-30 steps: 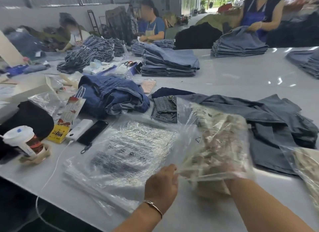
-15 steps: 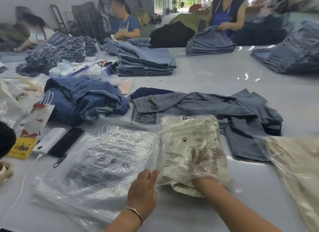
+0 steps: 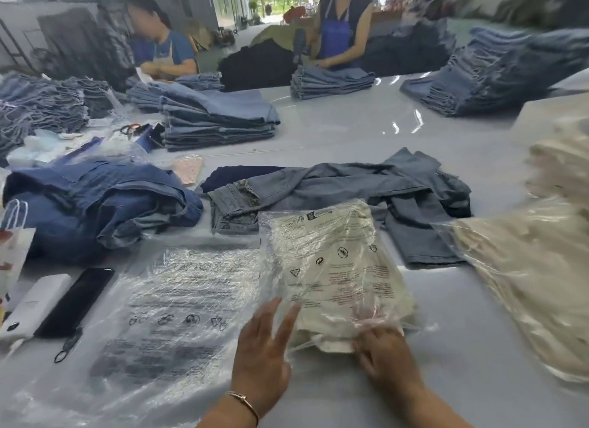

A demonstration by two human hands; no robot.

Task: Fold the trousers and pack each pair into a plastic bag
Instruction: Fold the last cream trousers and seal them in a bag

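Cream trousers [image 3: 334, 303] in plastic bag [image 3: 318, 236], long axis running away, left hand [image 3: 263, 357] fingers released flat, right hand [image 3: 384, 354] fingers inside bag mouth, grasp unclear

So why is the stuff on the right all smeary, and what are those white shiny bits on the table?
In the head view, the cream bagged pile at the right edge is streaked by motion blur; the white spots are light glaring off the glossy table; the bag with the cream trousers in the middle stays sharp enough to show its printed symbols; the wide lens bends the far edges.
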